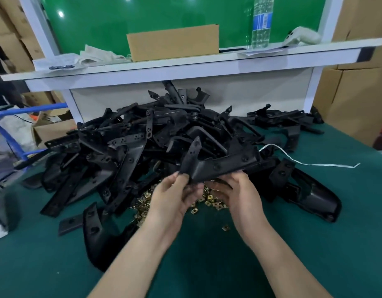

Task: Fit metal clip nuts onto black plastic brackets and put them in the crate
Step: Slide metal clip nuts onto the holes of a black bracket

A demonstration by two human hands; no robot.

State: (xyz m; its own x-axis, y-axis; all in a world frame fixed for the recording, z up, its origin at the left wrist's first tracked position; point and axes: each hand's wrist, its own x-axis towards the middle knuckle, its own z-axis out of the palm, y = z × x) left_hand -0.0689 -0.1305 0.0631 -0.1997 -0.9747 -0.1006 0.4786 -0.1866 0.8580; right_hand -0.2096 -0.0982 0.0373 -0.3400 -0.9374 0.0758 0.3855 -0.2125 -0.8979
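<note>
I hold one black plastic bracket (215, 165) up over the table with both hands. My left hand (175, 196) grips its lower left corner. My right hand (239, 190) supports it from below on the right. Under my hands lies a heap of brass-coloured metal clip nuts (209, 200), and one loose clip nut (226, 227) sits apart on the mat. A large pile of black brackets (129, 143) fills the table behind. No crate shows in this view.
The table has a dark green mat (207, 254). More brackets lie at left front (97, 235) and right (314, 194). A white strap (304, 163) trails right. A white shelf (185, 63) carries a cardboard box (172, 41). Cardboard cartons (353, 82) stand right, a blue cart (11, 134) left.
</note>
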